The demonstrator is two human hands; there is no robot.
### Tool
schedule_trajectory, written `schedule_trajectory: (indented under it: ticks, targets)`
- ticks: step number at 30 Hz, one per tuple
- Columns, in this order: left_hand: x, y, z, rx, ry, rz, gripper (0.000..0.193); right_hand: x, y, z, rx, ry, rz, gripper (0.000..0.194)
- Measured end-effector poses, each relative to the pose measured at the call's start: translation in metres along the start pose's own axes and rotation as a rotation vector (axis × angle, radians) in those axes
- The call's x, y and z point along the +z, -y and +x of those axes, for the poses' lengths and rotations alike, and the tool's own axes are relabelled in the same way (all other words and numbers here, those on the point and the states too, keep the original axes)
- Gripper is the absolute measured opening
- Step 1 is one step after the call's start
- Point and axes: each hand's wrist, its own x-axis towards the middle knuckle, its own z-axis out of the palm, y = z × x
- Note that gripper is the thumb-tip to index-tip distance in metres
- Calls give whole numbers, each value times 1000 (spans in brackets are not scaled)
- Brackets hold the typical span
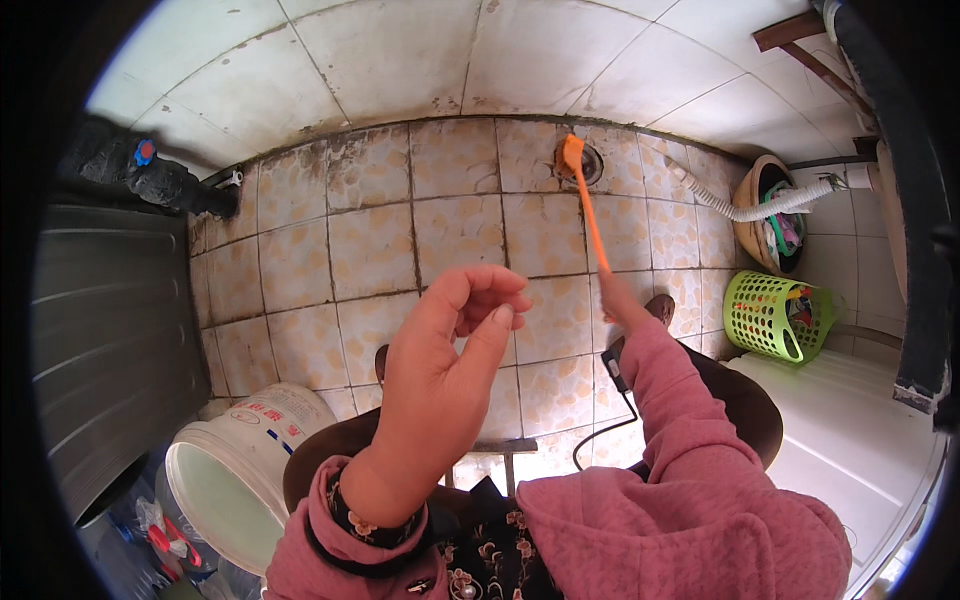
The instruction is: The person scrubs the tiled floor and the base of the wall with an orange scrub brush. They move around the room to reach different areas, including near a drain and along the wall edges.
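Note:
My right hand [620, 298] grips the long handle of an orange scrub brush [589, 217]. Its head rests at the left side of a round floor drain [592, 163] close to the back wall. In front of my chest my left hand [459, 352] is raised over the floor, fingers curled and thumb apart from them, holding nothing. Stained tiles with dark grout make up the floor [457, 236] around the drain.
A white plastic bucket [255, 412] stands at my left, beside a dark ribbed panel [112, 315]. To the right are a green perforated basket [761, 315], a wooden-looking tub [750, 217] and a white corrugated hose [720, 202]. A black pipe with a valve [161, 176] runs along the left wall.

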Motion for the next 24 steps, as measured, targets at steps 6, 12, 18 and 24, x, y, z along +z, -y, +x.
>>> schedule_trajectory:
  ticks: [6,12,18,24]
  targets:
    - [-7,-3,-8,5,14,-10,20,-8,-8,-35,-122,-61,-123,63]
    - [-8,-3,-11,61,15,-17,21,30,-21,-78,227,102,-83,53]
    - [-6,0,-14,98,50,7,23,1,14,-25,189,106,268,53]
    - [-12,-1,-17,128,14,-30,24,23,-26,-68,-132,25,-424,61]
